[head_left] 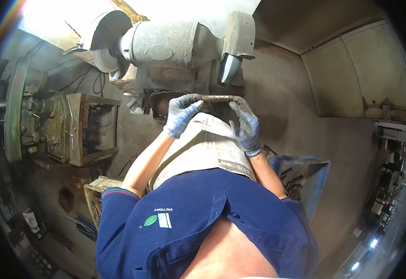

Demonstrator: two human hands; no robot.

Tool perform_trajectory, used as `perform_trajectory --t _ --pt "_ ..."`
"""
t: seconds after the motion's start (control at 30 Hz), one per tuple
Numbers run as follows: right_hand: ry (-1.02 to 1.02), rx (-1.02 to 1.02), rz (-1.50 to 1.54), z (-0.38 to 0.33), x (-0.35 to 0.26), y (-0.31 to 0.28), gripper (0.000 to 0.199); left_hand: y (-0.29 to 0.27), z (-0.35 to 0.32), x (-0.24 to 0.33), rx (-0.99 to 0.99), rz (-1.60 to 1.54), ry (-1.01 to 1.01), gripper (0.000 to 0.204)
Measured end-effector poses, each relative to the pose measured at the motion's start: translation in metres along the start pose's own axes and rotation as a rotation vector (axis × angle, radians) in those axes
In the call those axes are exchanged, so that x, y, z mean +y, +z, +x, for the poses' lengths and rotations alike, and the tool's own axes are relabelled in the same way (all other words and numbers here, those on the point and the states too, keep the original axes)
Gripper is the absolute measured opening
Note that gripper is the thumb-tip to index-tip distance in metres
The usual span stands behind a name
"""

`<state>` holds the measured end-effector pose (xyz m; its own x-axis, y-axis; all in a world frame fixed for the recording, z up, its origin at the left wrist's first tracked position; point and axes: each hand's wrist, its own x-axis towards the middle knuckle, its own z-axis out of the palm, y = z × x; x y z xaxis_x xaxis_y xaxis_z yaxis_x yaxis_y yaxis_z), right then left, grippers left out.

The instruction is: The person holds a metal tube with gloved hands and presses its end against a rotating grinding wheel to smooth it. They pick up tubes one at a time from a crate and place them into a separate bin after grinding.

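- We hold a thin dark bar (218, 98) in both hands, out in front of our body. It lies flat from side to side, and a row of small light spots runs along it.
- Our left hand (182, 115) pinches the left end, with the thumb under it and the fingers bent close.
- Our right hand (246, 126) pinches the right end with its fingertips, and some other fingers hang loose below.
- Both hands wear blue and white gloves that look gray and dirty at the fingers.
- The bar is near the big gray grinder (161, 44) but does not touch it. The grinder has a round pale wheel (104, 60) on our left and a metal cover (241, 35) on our right.
- We have newspaper (221, 144) over our lap, just below the bar, and we wear a dark blue shirt (179, 209).
- By our right arm we see a blue bin (318, 183) with thin dark pieces in it.
- Well off to our left stands a big greenish machine (17, 111).
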<state>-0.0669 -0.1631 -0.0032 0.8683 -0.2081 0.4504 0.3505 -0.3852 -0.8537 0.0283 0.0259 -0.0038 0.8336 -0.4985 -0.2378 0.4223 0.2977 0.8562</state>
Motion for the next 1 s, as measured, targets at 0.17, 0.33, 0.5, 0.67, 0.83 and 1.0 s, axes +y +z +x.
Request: perform_trajectory --t 0.17,0.33,0.5,0.67,0.83,1.0 --pt "-0.202 -0.042 -0.172 0.002 -0.019 -0.014 0.044 -0.005 -0.009 0.0 -0.036 0.083 0.07 0.017" --pt "-0.21 -0.049 -0.206 0.0 -0.026 -0.013 0.047 0.016 -0.006 0.018 -0.007 -0.077 -0.002 0.017" --pt "-0.198 -0.066 -0.221 -0.001 -0.027 -0.014 0.046 0.024 0.0 0.032 0.025 0.084 -0.062 0.013" --pt "-0.026 -0.026 -0.076 -0.003 -0.02 -0.009 0.04 0.018 0.012 0.008 -0.01 0.077 0.08 0.011" --pt "0.083 0.058 -0.065 -0.007 0.003 -0.005 0.028 0.01 0.027 -0.013 -0.017 0.104 0.052 0.013" --pt "-0.051 0.015 -0.355 0.0 0.035 -0.01 0.025 0.004 0.051 -0.034 0.004 0.149 0.013 0.01"
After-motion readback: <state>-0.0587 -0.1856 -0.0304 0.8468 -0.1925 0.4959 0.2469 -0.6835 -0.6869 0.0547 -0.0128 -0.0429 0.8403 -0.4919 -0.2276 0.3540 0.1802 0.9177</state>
